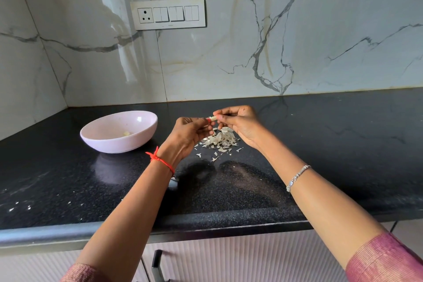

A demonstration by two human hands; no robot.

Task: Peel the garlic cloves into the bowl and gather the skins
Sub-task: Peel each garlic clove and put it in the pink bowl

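Black counter [320,144]: garlic clove [212,118] horiz., long axis L–R, ends pinched by L hand [187,133], R hand [240,126].

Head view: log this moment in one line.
peeling | left hand: pinches garlic clove | right hand: pinches same clove | bowl: peeled clove inside | skins: piled on counter

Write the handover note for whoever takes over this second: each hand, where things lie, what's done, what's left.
Hands: left hand and right hand both pinch one garlic clove above the skins.
The bowl sits left of the hands on the counter; a peeled clove lies in it.
The skins lie in a loose pile, with flakes scattered around it.
Left: finish this clove, drop it in the bowl, gather the skins.
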